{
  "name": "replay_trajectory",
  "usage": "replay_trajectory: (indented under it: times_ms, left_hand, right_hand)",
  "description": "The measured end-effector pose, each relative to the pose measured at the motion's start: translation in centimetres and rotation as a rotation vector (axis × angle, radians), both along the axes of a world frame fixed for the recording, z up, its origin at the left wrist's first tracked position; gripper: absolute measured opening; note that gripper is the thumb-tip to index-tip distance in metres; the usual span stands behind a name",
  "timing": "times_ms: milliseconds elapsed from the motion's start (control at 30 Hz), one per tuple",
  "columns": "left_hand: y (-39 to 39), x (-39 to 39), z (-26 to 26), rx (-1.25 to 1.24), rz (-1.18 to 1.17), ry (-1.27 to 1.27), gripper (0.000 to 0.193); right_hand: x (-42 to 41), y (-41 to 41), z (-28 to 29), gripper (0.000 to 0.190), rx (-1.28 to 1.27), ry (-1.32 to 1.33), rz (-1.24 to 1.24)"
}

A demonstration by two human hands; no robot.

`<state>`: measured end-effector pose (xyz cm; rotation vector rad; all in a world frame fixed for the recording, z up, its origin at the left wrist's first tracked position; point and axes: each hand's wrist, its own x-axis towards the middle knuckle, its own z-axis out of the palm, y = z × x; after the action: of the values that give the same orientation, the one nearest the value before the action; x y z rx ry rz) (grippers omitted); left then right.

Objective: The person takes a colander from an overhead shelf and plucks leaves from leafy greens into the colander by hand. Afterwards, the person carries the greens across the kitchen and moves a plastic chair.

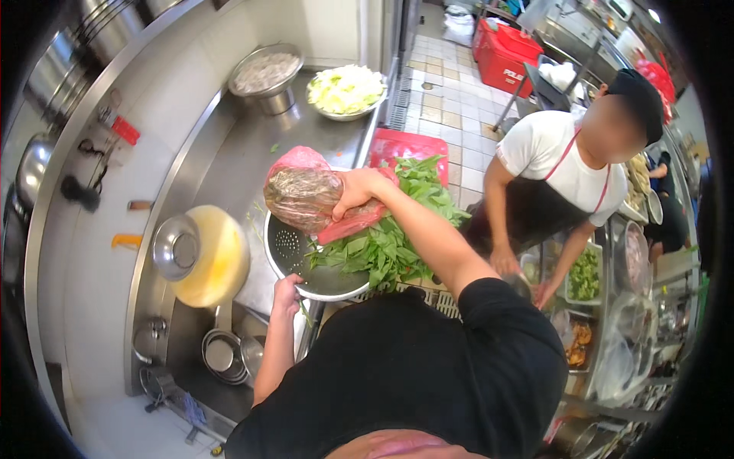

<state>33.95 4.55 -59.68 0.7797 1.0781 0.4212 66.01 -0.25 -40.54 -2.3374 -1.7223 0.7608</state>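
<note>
My right hand (361,192) grips a pinkish-red plastic bag (298,158) with a brownish, clear-wrapped bundle (304,198) showing, held over a large metal colander (281,244). What the bundle holds, I cannot tell. Leafy green stems (395,246) fill the colander's right side and spill over its rim. At the colander's lower left rim is my left hand (288,295), its fingers closed around a thin green stem.
A round board (215,264) with a metal bowl (176,248) lies left. Behind stand chopped cabbage (347,92) and a metal basin (266,83). Nested pans (223,356) rest in the sink. A co-worker (565,166) works close on the right; a red crate (504,63) is beyond.
</note>
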Motion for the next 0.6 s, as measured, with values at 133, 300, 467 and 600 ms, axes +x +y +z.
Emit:
replay_trajectory:
  times_ms: [133, 300, 467, 600]
  left_hand:
    - [3.4, 1.0, -0.7, -0.012, -0.080, 0.089, 0.011]
    - [6.0, 4.3, 0.3, 0.038, -0.256, 0.173, 0.017]
    - [12.0, 6.3, -6.5, 0.018, -0.478, 0.143, 0.020]
    - [12.2, 12.5, -7.9, 0.078, -0.649, 0.121, 0.025]
  right_hand:
    - [0.0, -0.5, -1.8, 0.108, -0.038, -0.042, -0.162]
    - [0.9, -2.4, -4.9, 0.115, -0.046, -0.016, -0.385]
    - [1.1, -2.1, -8.7, 0.119, 0.012, 0.051, -0.506]
    - [4.7, -4.5, -11.2, 0.113, 0.053, 0.077, -0.639]
